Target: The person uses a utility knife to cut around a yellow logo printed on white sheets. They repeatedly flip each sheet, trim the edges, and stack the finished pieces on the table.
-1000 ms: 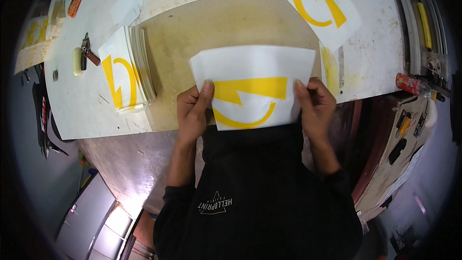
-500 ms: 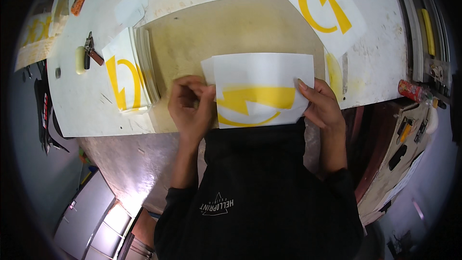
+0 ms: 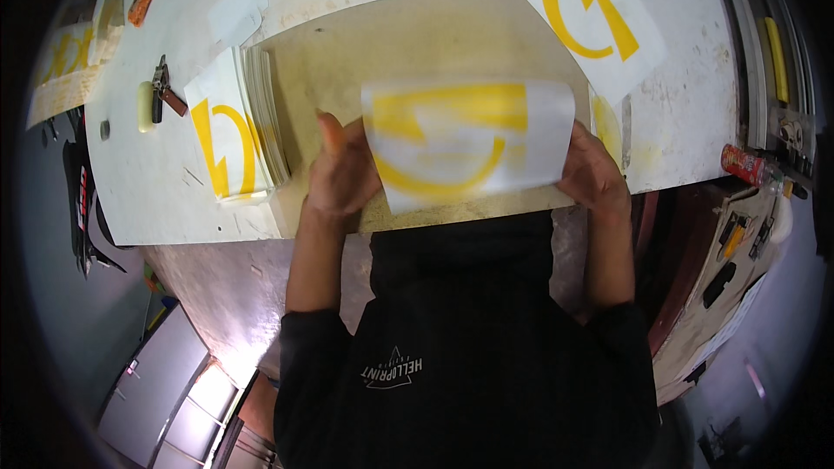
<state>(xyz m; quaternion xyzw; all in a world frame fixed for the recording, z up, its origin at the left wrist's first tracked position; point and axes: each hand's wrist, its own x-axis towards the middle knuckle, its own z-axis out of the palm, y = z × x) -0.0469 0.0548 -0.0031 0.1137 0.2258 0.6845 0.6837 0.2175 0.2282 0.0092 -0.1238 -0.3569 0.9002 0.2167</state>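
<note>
- L hand [image 3: 343, 172] open, thumb up, at L edge of blurred white sheet w/ yellow print [image 3: 473, 135].
- R hand [image 3: 599, 175] at its R edge; can't tell if gripping.
- Sheet's b/w hands, over near side of table [image 3: 143, 200].
- Looks part-done: printed stack [image 3: 228, 135] sits at L; blurred sheet's apart from it, as is loose printed sheet [image 3: 595, 22], far R.

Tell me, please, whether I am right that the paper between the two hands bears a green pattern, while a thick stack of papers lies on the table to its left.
Not quite: the head view shows that the paper between the left hand and right hand bears a yellow pattern, not a green one.
</note>
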